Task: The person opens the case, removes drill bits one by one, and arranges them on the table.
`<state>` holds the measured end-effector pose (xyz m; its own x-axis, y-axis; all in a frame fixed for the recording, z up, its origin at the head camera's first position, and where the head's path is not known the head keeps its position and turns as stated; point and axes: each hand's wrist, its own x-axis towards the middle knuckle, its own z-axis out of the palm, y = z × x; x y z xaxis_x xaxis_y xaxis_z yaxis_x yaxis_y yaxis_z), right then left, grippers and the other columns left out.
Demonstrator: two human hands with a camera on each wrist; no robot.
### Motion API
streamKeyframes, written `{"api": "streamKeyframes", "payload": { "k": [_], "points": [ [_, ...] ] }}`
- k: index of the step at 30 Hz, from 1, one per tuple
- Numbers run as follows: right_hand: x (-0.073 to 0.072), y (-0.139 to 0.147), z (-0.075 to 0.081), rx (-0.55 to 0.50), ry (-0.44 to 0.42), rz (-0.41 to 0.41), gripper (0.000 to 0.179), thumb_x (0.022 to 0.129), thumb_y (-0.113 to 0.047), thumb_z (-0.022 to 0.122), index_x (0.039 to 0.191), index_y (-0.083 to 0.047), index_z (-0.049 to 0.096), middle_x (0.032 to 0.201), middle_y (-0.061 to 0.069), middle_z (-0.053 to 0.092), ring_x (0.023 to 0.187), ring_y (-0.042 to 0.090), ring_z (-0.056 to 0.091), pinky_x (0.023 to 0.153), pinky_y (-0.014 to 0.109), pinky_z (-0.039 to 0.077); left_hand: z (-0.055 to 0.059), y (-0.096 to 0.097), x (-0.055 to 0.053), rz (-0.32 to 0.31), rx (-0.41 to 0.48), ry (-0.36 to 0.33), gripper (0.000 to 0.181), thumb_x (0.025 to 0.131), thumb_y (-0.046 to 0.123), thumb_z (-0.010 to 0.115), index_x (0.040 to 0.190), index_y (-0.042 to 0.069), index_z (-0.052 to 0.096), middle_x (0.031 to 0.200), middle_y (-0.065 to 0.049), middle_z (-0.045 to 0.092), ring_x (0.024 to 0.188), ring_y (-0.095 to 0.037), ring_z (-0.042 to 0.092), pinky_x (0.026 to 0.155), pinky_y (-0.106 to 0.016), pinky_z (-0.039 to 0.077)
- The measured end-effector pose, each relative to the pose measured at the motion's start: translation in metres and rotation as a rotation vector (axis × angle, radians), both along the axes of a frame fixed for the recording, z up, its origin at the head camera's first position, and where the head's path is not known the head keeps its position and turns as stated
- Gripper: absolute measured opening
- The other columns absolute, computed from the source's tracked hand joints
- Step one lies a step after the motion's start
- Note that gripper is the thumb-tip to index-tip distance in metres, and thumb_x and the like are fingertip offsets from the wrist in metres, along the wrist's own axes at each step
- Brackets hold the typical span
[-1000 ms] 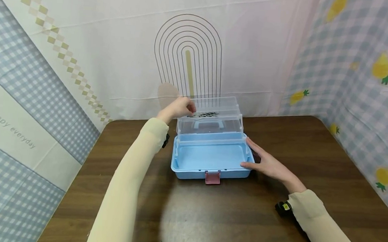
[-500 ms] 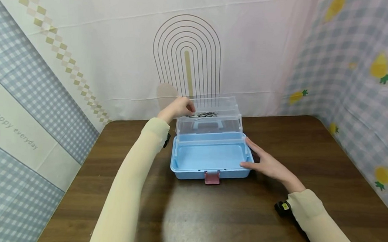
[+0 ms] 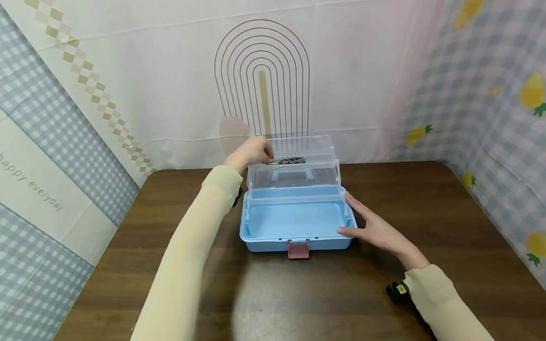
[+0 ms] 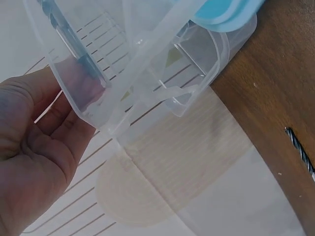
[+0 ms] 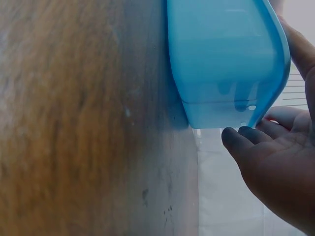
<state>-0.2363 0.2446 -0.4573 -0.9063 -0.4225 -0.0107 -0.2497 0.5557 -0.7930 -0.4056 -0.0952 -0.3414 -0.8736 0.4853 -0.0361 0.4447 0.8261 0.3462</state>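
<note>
A blue toolbox (image 3: 296,220) stands opened on the table, with clear plastic trays (image 3: 296,178) raised over its back. Several dark twist drill bits (image 3: 291,161) lie in the upper tray. My left hand (image 3: 253,151) reaches in at that tray's left end. Its thumb and fingers meet through the clear wall at the shank of a drill bit (image 4: 74,42). My right hand (image 3: 383,234) is spread along the box's right end, thumb at the front rim and fingers toward the back corner. In the right wrist view its fingertips (image 5: 235,137) sit beside the blue wall.
Another drill bit (image 4: 299,150) lies on the brown wooden table (image 4: 275,98), seen only in the left wrist view. A pink latch (image 3: 298,249) hangs from the box's front. A patterned curtain (image 3: 189,82) rises directly behind the table.
The left forearm and wrist shift slightly to the right while the fingers stay at the tray's end. The toolbox and right hand stay in place.
</note>
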Motion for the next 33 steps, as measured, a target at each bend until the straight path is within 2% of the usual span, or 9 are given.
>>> {"api": "streamKeyframes", "payload": {
  "k": [5,14,21,26,33],
  "points": [
    [-0.001,0.001,-0.002,-0.007,0.0,0.003,0.099,0.093,-0.042,0.073,0.163,-0.02,0.007,0.169,0.011,0.003,0.152,0.038,0.005,0.116,0.065,0.017,-0.003,0.004,0.002,0.01,-0.032,0.042,0.013,0.095,0.006,0.068,0.102,0.002,0.078,0.104,-0.013,0.074,0.099,-0.028,0.067,0.088,-0.038,0.054],
    [-0.001,0.003,-0.002,-0.004,-0.003,-0.002,0.099,0.093,-0.043,0.072,0.163,-0.021,0.007,0.169,0.011,0.003,0.153,0.038,0.005,0.116,0.066,0.016,-0.009,0.003,0.003,0.009,-0.022,0.096,0.013,0.096,0.011,0.071,0.102,0.004,0.079,0.103,-0.011,0.075,0.094,-0.025,0.069,0.084,-0.036,0.056],
    [0.0,0.003,-0.003,-0.009,-0.004,0.0,0.099,0.093,-0.043,0.072,0.163,-0.022,0.006,0.169,0.008,0.002,0.153,0.038,0.006,0.116,0.065,0.018,-0.012,-0.002,0.003,-0.022,0.004,0.087,0.018,0.099,0.01,0.066,0.111,0.002,0.076,0.11,-0.013,0.074,0.102,-0.027,0.068,0.089,-0.037,0.055],
    [-0.001,0.003,-0.003,-0.006,0.002,-0.002,0.099,0.093,-0.042,0.073,0.163,-0.021,0.006,0.169,0.011,0.003,0.153,0.038,0.006,0.116,0.065,0.018,-0.011,-0.006,0.002,-0.044,0.044,0.076,0.018,0.1,0.01,0.063,0.111,0.001,0.075,0.108,-0.013,0.073,0.1,-0.027,0.067,0.088,-0.038,0.054],
    [0.0,0.003,-0.002,0.001,0.004,0.001,0.099,0.093,-0.043,0.072,0.163,-0.021,0.006,0.169,0.011,0.003,0.152,0.038,0.006,0.116,0.065,0.017,-0.005,-0.011,0.002,-0.024,0.085,0.05,0.022,0.104,0.012,0.057,0.117,-0.002,0.068,0.108,-0.014,0.068,0.096,-0.026,0.061,0.086,-0.038,0.05]
  ]
}}
